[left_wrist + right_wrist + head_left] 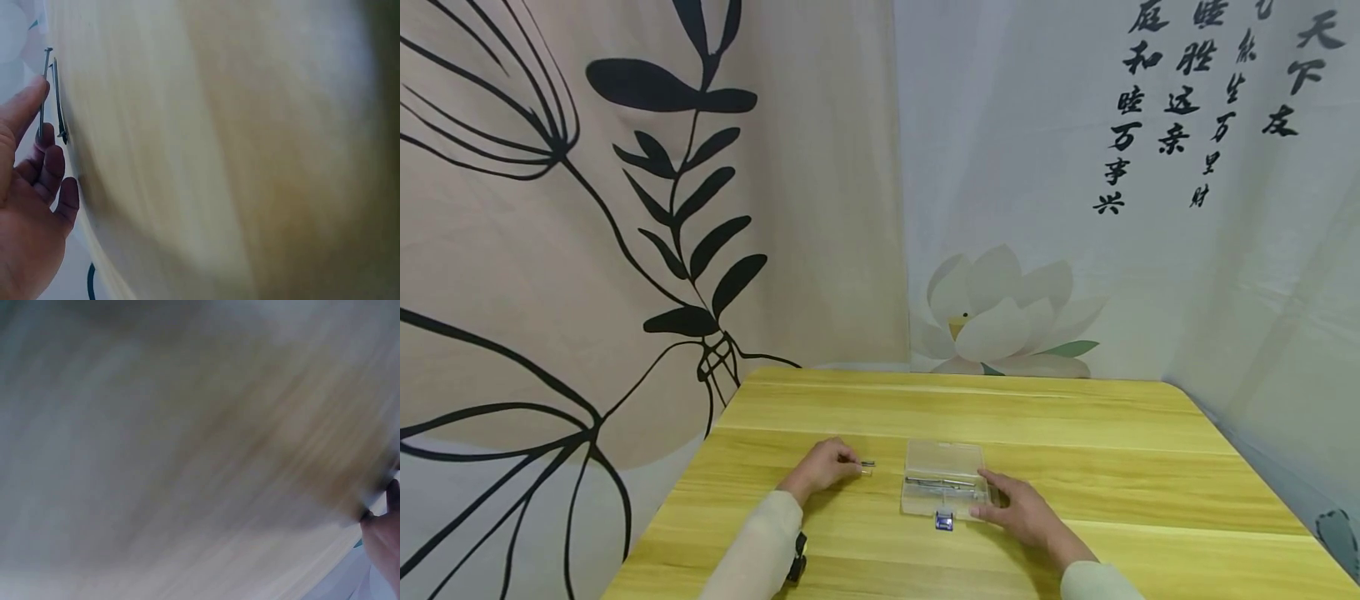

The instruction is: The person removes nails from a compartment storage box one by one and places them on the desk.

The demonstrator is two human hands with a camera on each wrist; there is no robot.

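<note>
My left hand (831, 467) pinches a thin metal nail (45, 62) between thumb and fingers, its flat head upward in the left wrist view. Close beside it is a second thin dark metal piece (60, 109); whether it touches the table I cannot tell. To the right, a clear plastic box (943, 454) stands with its lid raised. Several long, thin metal pieces (940, 482) lie inside it. My right hand (1022, 508) grips the box's right side, thumb at the front and fingers behind. The right wrist view is blurred and shows only part of that hand.
A small blue tab (943, 522) sits at the box's front edge. The wooden table (1075, 433) reaches back to a printed curtain (820, 208) with plants and writing. A dark strap (797, 558) is on the left wrist.
</note>
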